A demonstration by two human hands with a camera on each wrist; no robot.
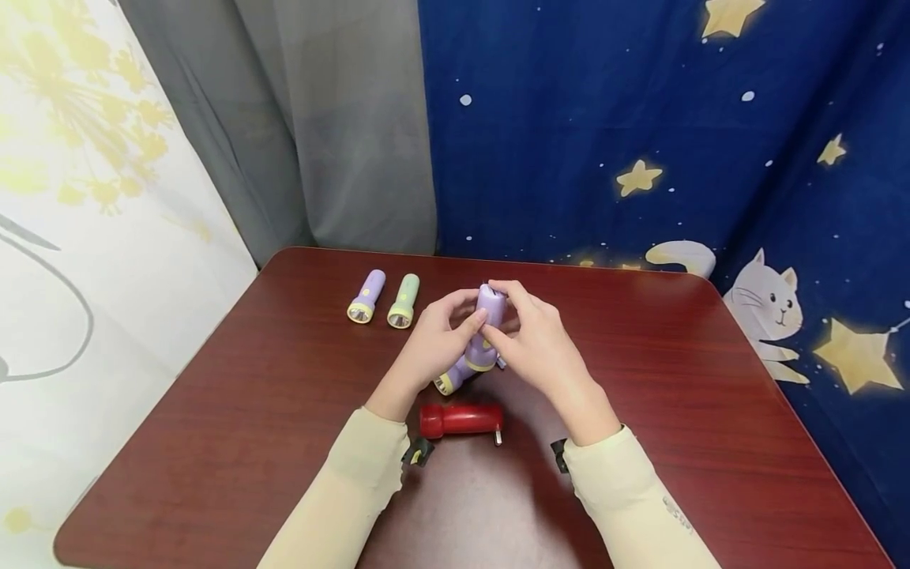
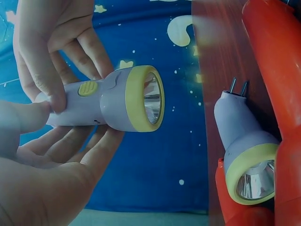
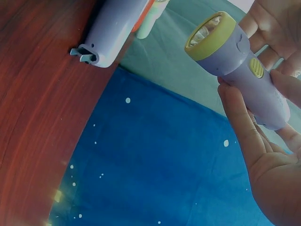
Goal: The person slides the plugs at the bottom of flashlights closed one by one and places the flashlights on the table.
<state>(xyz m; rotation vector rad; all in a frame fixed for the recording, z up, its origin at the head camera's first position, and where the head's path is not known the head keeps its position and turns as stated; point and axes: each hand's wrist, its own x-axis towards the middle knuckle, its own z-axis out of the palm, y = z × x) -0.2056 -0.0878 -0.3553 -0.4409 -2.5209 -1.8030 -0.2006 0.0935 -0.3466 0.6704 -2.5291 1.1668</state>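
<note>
Two curtains [image 1: 540, 174], gray and blue, hang behind a red-brown table [image 1: 654, 395]; above it, the left hand [image 1: 439, 333] and right hand [image 1: 546, 341] grip a purple flashlight [image 2: 110, 103], barrel between thumbs and fingers, yellow rim [image 2: 135, 99] projecting beyond the fingertips.

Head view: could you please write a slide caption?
Both hands hold a purple flashlight over a table; a red flashlight lies nearby.
</note>
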